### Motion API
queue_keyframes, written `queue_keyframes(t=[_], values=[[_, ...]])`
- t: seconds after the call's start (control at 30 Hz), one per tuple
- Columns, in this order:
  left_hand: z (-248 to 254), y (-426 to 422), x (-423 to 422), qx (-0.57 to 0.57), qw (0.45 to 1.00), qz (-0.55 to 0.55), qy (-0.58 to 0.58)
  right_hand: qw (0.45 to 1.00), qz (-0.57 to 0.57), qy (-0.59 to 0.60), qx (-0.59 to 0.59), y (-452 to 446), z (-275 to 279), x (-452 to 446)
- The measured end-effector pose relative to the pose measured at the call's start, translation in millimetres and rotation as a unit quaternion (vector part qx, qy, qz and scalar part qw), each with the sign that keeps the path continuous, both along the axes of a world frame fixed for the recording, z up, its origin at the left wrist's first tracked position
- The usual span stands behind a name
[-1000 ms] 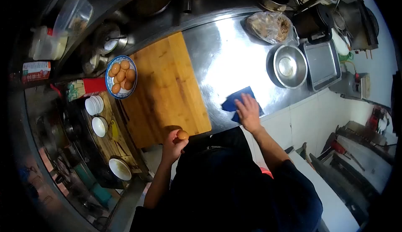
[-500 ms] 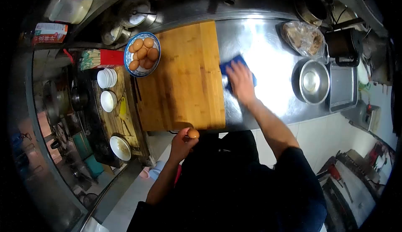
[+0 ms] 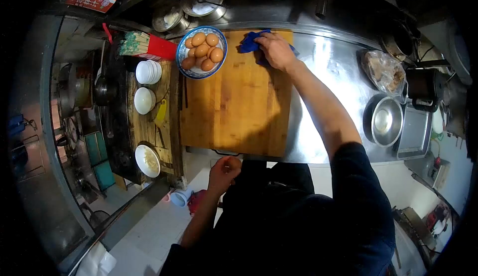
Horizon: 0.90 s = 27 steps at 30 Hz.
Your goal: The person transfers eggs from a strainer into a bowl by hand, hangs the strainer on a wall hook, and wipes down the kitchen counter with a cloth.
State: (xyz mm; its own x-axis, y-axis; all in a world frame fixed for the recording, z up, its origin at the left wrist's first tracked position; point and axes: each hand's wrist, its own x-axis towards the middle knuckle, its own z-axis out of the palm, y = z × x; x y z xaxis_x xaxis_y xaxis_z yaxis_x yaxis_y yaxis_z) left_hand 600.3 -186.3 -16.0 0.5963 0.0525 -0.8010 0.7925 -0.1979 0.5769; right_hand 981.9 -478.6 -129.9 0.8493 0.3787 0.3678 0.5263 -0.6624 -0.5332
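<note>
My right hand [image 3: 277, 52] grips a crumpled blue cloth [image 3: 249, 43], pressed on the far right corner of the wooden cutting board [image 3: 234, 106]. Close to my body, just off the board's near edge, my left hand [image 3: 222, 175] is closed around a brown egg [image 3: 232, 163], mostly covered by the fingers. A blue-and-white bowl [image 3: 203, 72] heaped with several brown eggs [image 3: 201, 51] stands on the board's far left corner.
Right of the board, the steel counter [image 3: 318, 101] bears a metal bowl [image 3: 387, 121], a metal tray [image 3: 415, 131] and a plastic bag [image 3: 383, 71]. To the left are white bowls [image 3: 144, 100], a yellow-handled tool [image 3: 160, 113] and a red container of skewers [image 3: 162, 49].
My right hand has carried the blue cloth from the steel counter onto the board's far right corner. My left hand still holds the egg near my body. The view has shifted.
</note>
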Motion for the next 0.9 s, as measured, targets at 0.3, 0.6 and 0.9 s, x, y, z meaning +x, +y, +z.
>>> queue_keyframes(t=[0.3,0.6,0.9], values=[[-56,24,-47,-0.022,0.998,-0.025,-0.059,0.953,0.231,0.187,-0.052,-68,17,-241],[-24,35,2,-0.011,0.999,-0.012,-0.027,0.979,-0.081,0.184,0.023,-103,76,-150],[-21,45,-26,-0.004,0.997,0.083,-0.004,0.989,0.116,0.013,-0.088,105,-17,-164]])
